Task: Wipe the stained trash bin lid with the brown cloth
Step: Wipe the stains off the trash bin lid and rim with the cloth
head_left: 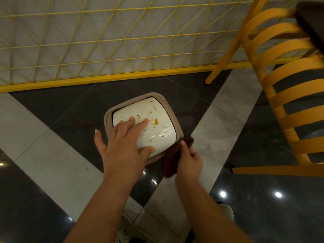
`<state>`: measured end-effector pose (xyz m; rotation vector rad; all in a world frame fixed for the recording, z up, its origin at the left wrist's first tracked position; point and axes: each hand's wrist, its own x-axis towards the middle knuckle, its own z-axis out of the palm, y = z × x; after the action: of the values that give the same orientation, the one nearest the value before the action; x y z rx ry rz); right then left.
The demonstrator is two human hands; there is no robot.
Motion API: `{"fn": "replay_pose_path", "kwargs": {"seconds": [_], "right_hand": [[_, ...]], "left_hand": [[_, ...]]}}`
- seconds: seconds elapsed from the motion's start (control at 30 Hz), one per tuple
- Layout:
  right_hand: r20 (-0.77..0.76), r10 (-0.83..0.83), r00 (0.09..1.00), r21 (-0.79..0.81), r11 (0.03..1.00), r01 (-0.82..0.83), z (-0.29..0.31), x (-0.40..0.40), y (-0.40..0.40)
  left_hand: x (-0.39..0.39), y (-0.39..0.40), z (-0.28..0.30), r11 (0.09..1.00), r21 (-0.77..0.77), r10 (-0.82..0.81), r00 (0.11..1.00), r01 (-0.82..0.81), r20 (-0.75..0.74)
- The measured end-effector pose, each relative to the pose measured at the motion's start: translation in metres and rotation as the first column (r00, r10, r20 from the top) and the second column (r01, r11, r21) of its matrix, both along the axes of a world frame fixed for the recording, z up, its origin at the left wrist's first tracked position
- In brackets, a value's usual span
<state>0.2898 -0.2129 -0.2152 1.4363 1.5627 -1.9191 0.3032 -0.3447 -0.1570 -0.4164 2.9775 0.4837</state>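
At frame centre I see the square white trash bin lid [149,123], spattered with orange-brown stains. My left hand [122,142] lies spread flat on its lower-left part. Just right, my right hand [190,161] pinches the dark brown cloth [172,163] beside the lid's lower-right corner.

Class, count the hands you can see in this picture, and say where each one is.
2. The left hand lies flat with spread fingers on the white lid. The right hand grips the brown cloth at the bin's near right corner. No other hands show.
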Motion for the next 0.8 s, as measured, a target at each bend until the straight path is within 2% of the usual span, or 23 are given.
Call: {"fn": "replay_pose_path", "kwargs": {"seconds": [0.1,0.23,0.33,0.43,0.53,0.67,0.8], "right_hand": [[-0.027,0.093,0.995,0.069,0.993,-0.091,0.001,-0.036,0.017],[-0.042,-0.043,0.998,0.142,0.989,0.049,-0.002,-0.018,-0.007],[-0.014,-0.089,0.996,0.036,0.995,0.089,-0.004,0.026,-0.044],[-0.018,0.011,1.0,-0.046,0.999,-0.012,-0.004,0.04,-0.049],[-0.022,0.189,0.982,-0.016,0.982,-0.189,-0.005,0.021,-0.021],[-0.035,0.308,0.951,0.072,0.95,-0.305,-0.003,-0.018,0.009],[-0.085,0.174,0.981,0.217,0.964,-0.153,-0.005,-0.014,-0.004]], "left_hand": [[-0.001,0.0,-0.001,1.0,-0.002,0.003,1.0,-0.003,-0.001],[-0.001,0.005,0.001,0.999,-0.024,0.026,1.0,-0.026,-0.017],[-0.001,0.007,0.002,0.998,-0.056,0.024,0.999,-0.025,-0.021],[-0.001,0.005,0.006,0.998,-0.063,-0.001,1.0,0.0,-0.007],[0.0,-0.008,0.012,1.0,0.005,-0.02,1.0,0.02,-0.009],[0.006,-0.016,0.012,0.993,0.07,-0.094,0.996,0.094,-0.007],[0.004,-0.007,0.009,0.992,0.113,-0.06,0.998,0.058,0.017]]}}
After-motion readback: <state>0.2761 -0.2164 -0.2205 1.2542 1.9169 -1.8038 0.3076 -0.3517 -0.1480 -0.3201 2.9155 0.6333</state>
